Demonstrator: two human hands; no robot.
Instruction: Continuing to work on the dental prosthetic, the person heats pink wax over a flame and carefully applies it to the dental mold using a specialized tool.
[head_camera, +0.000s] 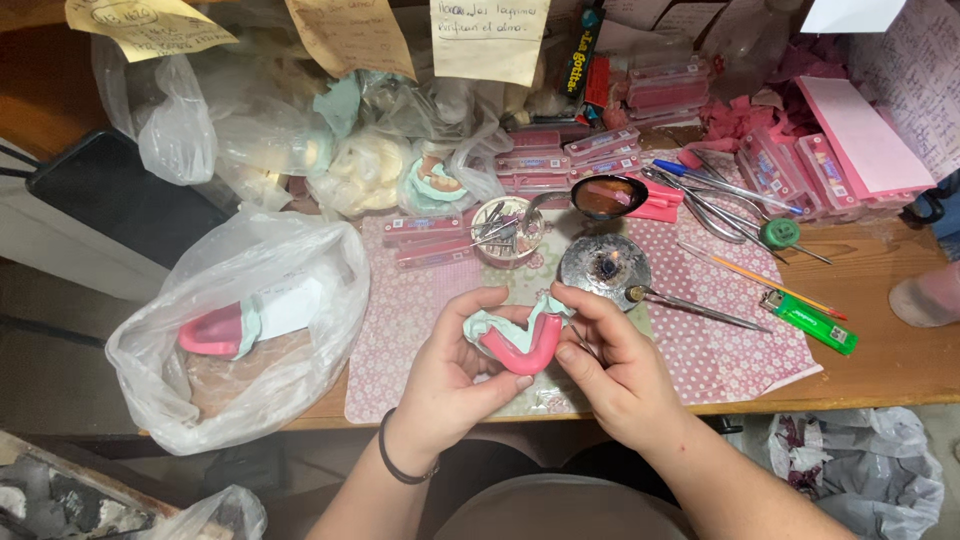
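A: What do the hands hold?

B: Both hold one pale green dental cast (497, 322) with a pink wax rim (520, 347) on it, near the front edge of the desk (880, 370), over a pink dotted mat (720, 350); the left hand (450, 375) cups it from below, fingers curled tight against its left side; the right hand (610, 365) pinches its right end, thumb and forefinger clamped on it.

A: And around them?

B: Just beyond, a small round burner (604, 266) with a tiny flame; a metal tool (690, 305) lies to its right; farther right, a green lighter (810, 320); to the left, a clear plastic bag (240, 330) holding another pink rim on a cast; at the far side, stacked pink boxes (570, 155), more bags and paper notes (490, 38).
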